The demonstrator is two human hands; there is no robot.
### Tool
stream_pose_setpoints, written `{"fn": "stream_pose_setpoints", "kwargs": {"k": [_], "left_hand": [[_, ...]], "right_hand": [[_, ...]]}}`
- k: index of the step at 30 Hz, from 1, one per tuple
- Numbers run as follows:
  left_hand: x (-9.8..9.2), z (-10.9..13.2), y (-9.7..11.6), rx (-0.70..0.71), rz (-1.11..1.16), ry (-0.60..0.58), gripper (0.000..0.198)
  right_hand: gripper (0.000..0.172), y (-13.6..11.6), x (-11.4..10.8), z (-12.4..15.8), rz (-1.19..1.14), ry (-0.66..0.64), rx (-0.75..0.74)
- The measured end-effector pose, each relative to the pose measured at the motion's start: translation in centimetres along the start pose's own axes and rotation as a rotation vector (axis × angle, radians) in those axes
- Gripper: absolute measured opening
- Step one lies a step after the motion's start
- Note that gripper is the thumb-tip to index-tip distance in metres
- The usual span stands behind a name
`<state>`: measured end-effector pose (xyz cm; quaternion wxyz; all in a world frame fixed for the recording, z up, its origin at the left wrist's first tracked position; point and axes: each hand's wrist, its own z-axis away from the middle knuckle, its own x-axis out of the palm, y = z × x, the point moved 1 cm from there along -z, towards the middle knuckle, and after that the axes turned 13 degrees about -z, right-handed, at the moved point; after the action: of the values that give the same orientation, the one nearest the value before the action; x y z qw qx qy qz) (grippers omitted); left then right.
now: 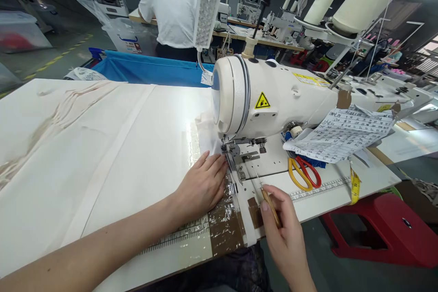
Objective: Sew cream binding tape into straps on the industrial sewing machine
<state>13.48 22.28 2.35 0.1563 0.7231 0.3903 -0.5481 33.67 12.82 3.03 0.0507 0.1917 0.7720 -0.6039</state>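
Awl (266,195): wooden handle, thin metal shaft; in front of the sewing machine (273,96), tip slanting up towards its needle plate, over the table edge.
Right hand (285,237): closed around the awl handle, thumb and fingers pinching it; in front of the sewing machine, below the needle plate.
Left hand (201,185): flat and spread, palm down, holding nothing; fingertips just left of the sewing machine's presser foot (228,149).
White fabric (207,139): under the left fingertips, running in beneath the sewing machine head on its left side.
Clear tape patch (222,212): glossy and wrinkled, on the table in front of the sewing machine, partly under the left hand.
Table (102,146): white top with a printed ruler along its front edge; carries the sewing machine.
Scissors (304,173): orange and red handles, lying flat to the right of the sewing machine's needle plate.
Printed sheet (342,134): taped to the sewing machine arm, hanging over the scissors.
Tape measure (355,187): yellow, draped off the table edge, right of the sewing machine.
LED lamp (207,7): on a gooseneck, above the sewing machine head.
Red stool (386,232): on the floor, right of and below the sewing machine.
Blue bin (150,68): behind the table, left of the sewing machine.
Person in a white shirt (173,9): back turned, well behind the sewing machine.
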Motion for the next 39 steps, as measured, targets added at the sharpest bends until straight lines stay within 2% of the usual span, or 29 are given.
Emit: {"fn": "stream_pose_setpoints", "kwargs": {"k": [2, 6, 10, 13, 20, 28, 32, 36, 39], "left_hand": [[0.0, -0.3, -0.2, -0.027, 0.029, 0.005, 0.043], [-0.1, -0.7, -0.7, -0.055, 0.083, 0.002, 0.038], [-0.1, -0.7, -1.0, -0.021, 0.079, 0.025, 0.038], [0.0, -0.7, -1.1, -0.006, 0.058, 0.039, 0.038], [0.0, -0.8, -1.1, -0.014, 0.031, 0.055, 0.039], [0.3, -0.9, -1.5, -0.063, 0.082, 0.028, 0.042], [0.7, -1.0, -1.9, -0.075, 0.103, 0.027, 0.042], [0.8, -0.9, -2.4, -0.08, 0.143, 0.029, 0.041], [0.9, -0.9, -2.7, -0.101, 0.158, 0.047, 0.04]], "right_hand": [[0.017, -0.3, 0.7, -0.2, -0.009, -0.048, -0.096], [0.019, -1.2, 2.8, -1.1, -0.008, -0.234, -0.306], [0.022, -1.3, 4.5, -2.1, 0.208, -0.285, -0.397], [0.025, -1.1, 5.1, -2.5, 0.337, -0.286, -0.413], [0.027, -1.2, 5.5, -2.9, 0.473, -0.271, -0.425], [0.027, -1.4, 6.5, -2.8, 0.728, -0.246, -0.426], [0.037, -1.8, 7.2, -3.1, 0.856, -0.256, -0.382], [0.036, -1.9, 7.0, -3.1, 0.804, -0.26, -0.348], [0.033, -1.7, 5.8, -2.5, 0.524, -0.276, -0.373]]}}
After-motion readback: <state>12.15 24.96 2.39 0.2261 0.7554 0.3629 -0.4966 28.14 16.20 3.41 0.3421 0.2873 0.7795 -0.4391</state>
